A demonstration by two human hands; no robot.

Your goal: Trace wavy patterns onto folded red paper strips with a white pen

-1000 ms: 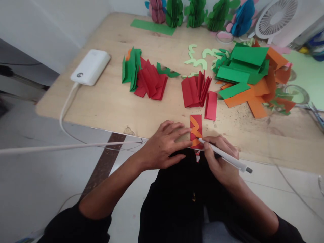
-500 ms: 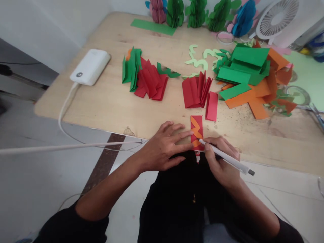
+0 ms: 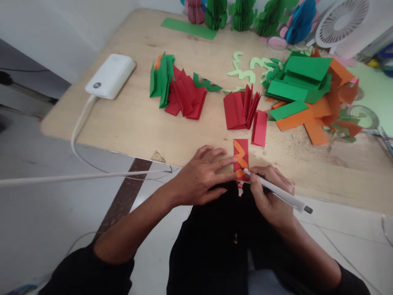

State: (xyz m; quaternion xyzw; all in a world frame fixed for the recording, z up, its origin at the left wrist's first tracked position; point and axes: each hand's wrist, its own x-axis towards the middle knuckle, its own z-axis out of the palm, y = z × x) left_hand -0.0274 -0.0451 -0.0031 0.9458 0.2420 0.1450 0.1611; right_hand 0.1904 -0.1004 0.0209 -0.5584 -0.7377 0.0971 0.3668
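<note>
A small red paper strip [image 3: 245, 147] lies at the table's front edge, with a wavy orange paper cutout [image 3: 239, 152] on top of it. The fingers of my left hand [image 3: 202, 174] are spread, and two fingertips press the cutout and the strip from the left. My right hand [image 3: 272, 196] grips a white pen [image 3: 279, 190]; its tip touches down at the lower part of the orange cutout. Just beyond the strip stand folded red papers [image 3: 236, 110], with a single red folded piece [image 3: 259, 128] beside them.
Folded green papers [image 3: 161, 80] and another red pile [image 3: 187, 96] lie left of centre. Green and orange papers [image 3: 307, 78] heap up at right, near pale green wavy scraps [image 3: 242, 75]. A white power bank [image 3: 112, 76] with a cable sits at left; a white fan [image 3: 342, 22] stands behind.
The view has shifted slightly, so the table appears a little higher and farther right. My hands keep their places on the strip, and the pen tip has hardly moved.
</note>
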